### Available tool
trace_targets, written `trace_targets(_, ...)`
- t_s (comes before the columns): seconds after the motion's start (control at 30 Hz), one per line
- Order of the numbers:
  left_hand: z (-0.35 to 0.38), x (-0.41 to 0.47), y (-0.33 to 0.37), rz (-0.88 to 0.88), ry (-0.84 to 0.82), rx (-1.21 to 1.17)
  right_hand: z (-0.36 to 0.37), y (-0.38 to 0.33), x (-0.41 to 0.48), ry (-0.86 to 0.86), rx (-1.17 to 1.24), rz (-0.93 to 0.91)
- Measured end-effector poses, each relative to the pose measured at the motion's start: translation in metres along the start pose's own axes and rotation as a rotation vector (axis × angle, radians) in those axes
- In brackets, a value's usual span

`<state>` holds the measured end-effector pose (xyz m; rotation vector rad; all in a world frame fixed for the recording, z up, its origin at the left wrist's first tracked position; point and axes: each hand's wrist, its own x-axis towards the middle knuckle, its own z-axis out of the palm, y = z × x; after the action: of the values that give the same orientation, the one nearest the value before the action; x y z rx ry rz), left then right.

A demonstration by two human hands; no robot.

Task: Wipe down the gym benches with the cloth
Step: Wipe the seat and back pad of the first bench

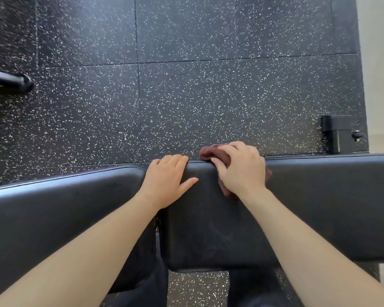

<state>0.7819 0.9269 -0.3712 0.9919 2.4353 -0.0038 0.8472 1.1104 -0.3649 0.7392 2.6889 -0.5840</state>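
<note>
1. Wiping along the far edge of the padded table (319, 207): the right grip (242, 169) clutches the bunched brown cloth (211, 152) and presses it onto the rim, likely for scrubbing pressure.
2. The left grip (167, 180) hooks its fingers over the same edge just beside, thumb flat, probably bracing.
3. Neighbouring pad (64, 207): cannot tell if wiped.

Smooth black bench pad (319, 196) shining a little, fuzzy brown cloth (210, 152) looking soft, speckled floor (186, 96) looking rough

Speckled black floor tiles (186, 96) meet pale wall (379, 63).
</note>
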Motion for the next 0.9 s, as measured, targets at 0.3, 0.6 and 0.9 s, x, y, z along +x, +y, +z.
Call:
trace_targets(0.3, -0.038, -0.041, -0.053, -0.04, -0.013, 0.057, 0.011, -0.034, -0.006, 0.05, 0.075, 0.063)
trace_targets(0.6, -0.045, -0.079, -0.093, -0.099, 0.026, 0.065, 0.024, -0.075, -0.004, -0.028, 0.022, -0.007)
trace_targets(0.9, -0.042, -0.077, -0.096, -0.046, 0.067, 0.036, 0.048, -0.118, -0.023, 0.018, 0.046, -0.08)
